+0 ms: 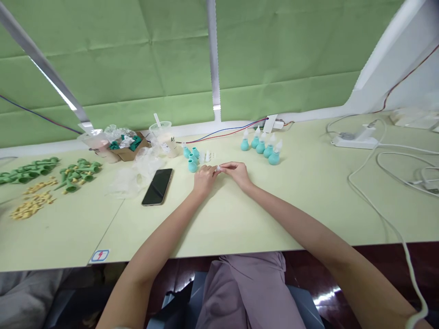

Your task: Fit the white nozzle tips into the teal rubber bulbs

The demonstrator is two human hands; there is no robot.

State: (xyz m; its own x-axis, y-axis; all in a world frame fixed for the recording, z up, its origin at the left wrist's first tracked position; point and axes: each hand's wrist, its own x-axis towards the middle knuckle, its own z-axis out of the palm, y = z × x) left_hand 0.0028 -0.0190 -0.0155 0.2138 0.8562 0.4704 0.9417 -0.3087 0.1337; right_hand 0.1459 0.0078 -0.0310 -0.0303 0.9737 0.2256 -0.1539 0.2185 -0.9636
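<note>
My left hand (206, 177) and my right hand (237, 172) meet over the table, fingers pinched round a small whitish translucent piece (218, 168) between them. Its exact kind is too small to make out. Just beyond my left hand stand several turquoise rubber bulbs (192, 165) with open necks, and one at the back carries a clear tip. Beside them lie several small translucent pieces (207, 156). Farther right, a group of turquoise bulbs with clear pointed nozzles (274, 156) stands upright, apart from my right hand.
A black phone (157, 187) lies left of my arm, by a crumpled plastic bag (137, 171). Behind are drink cups (163, 141) and a cardboard box (135, 148). Green horn-shaped parts (77, 173) and yellow bits (32, 205) lie far left. A power strip (356, 139) and white cables (370, 205) occupy the right.
</note>
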